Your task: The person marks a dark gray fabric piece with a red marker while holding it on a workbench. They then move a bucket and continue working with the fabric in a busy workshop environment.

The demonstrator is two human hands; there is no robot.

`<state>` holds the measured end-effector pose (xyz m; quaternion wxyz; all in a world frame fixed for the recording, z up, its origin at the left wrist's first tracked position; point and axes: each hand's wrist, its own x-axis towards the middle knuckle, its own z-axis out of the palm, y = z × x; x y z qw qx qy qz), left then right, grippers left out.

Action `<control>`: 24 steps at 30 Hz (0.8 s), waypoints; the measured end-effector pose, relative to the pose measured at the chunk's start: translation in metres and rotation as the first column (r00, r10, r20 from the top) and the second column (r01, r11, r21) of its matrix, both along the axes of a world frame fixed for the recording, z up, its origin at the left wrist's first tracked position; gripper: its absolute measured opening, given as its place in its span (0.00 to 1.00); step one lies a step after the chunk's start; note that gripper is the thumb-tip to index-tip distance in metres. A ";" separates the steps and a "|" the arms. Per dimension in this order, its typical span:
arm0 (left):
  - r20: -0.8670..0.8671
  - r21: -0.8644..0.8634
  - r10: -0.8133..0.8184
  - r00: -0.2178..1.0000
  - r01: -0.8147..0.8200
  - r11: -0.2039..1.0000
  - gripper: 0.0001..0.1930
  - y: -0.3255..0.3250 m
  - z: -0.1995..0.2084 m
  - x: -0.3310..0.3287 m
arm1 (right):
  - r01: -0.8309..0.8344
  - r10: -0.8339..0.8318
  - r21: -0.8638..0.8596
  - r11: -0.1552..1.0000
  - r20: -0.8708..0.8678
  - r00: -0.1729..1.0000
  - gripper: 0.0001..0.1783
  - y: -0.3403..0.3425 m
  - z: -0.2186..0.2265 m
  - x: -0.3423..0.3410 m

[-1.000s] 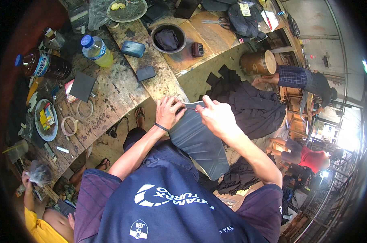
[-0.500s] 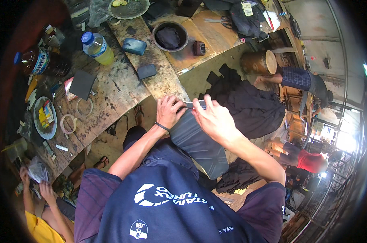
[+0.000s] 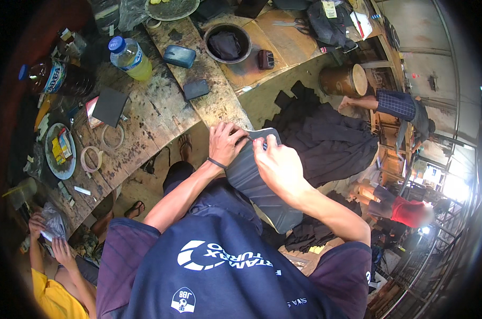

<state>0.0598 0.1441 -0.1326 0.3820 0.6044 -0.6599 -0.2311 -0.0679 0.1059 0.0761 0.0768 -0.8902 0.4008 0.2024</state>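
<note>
A long black padded panel [image 3: 265,194] with creases across it and a pale edge lies over my lap, its far end at the wooden board. My left hand [image 3: 225,143] is closed in a pinch on the panel's far left edge, beside the board's end. Close to its right, my right hand [image 3: 281,167] is closed over the panel's far end, thumb and index finger bent together. A thin dark strip shows between the fingertips of both hands. What lies inside the right fingers is mostly hidden.
The stained wooden table [image 3: 156,114] holds a blue-capped bottle [image 3: 132,61], a dark block [image 3: 196,89], a bowl with black cloth [image 3: 227,43] and tape rolls [image 3: 91,159]. Black cloth [image 3: 326,138] is heaped at right. A person in yellow [image 3: 57,292] handles a plastic bag at lower left.
My right hand has curled more and shifted slightly nearer, uncovering the panel's far corner. My left hand stays pinched at the edge. The whole view has shifted slightly.
</note>
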 end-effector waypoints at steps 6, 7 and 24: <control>0.049 -0.029 0.008 0.999 -0.006 1.000 0.07 -0.002 -0.001 -0.001 | -0.080 0.132 -0.224 0.971 0.226 0.965 0.15 -0.002 0.001 0.004; 0.038 -0.029 0.002 0.999 -0.001 1.000 0.07 -0.002 -0.001 -0.001 | -0.101 0.189 -0.304 0.947 0.275 0.943 0.15 -0.003 0.002 0.004; 0.069 -0.027 -0.006 0.998 0.008 1.000 0.08 -0.001 0.001 -0.001 | 0.025 -0.016 -0.042 0.999 0.207 0.978 0.10 -0.016 0.012 0.004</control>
